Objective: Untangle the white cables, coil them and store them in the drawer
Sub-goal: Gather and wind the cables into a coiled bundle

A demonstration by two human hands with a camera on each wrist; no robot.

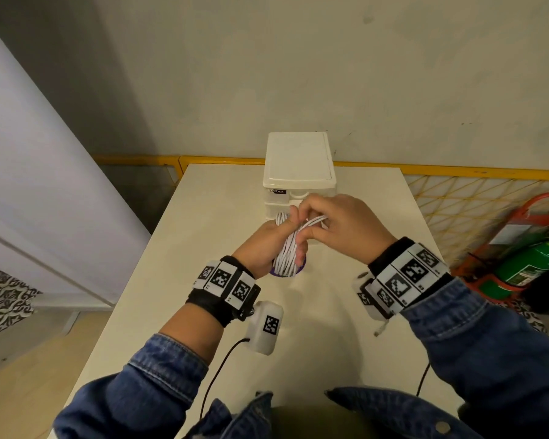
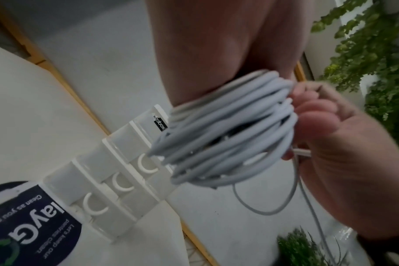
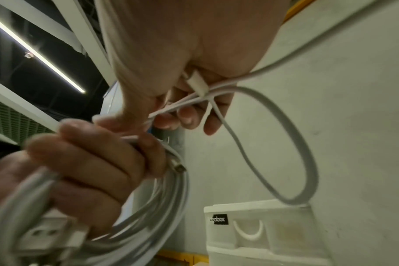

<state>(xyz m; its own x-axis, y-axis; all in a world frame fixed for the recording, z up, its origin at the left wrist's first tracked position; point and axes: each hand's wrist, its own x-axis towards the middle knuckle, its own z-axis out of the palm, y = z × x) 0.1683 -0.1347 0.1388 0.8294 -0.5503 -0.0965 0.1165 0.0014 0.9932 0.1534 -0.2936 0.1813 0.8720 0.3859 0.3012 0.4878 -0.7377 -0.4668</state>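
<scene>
Left hand (image 1: 268, 245) curled round a bundle of white cables (image 1: 287, 255), grip closed tight on the coiled loops, thumb lying across the top of them. Bundle held above the table (image 1: 222, 217), just near of the drawer unit (image 1: 298, 172), with a purple-edged round thing (image 1: 301, 269) partly hidden beneath it. Right hand (image 1: 336, 221) up against the left, fingers bent, grip pinching a few loose strands and a flat white plug (image 3: 197, 82) of the same cables. From the right wrist view, one slack loop (image 3: 292, 144) hanging free from that pinch, reaching down as far as the top of the drawer unit in the picture; whether touching it, cannot tell. From the left wrist view, many turns of cable packed side by side against the palm, with a single strand (image 2: 257, 208) drooping below. Drawer unit standing at the far edge of the table, against the wall, all three drawer fronts (image 2: 116, 180) pushed in, each with a curved white handle. Denim sleeves (image 1: 159, 388) and marker-covered wristbands (image 1: 225, 280) on both arms. Green fire extinguisher (image 1: 530, 267) on the floor at the far right, beside a yellow mesh fence (image 1: 476, 201).
</scene>
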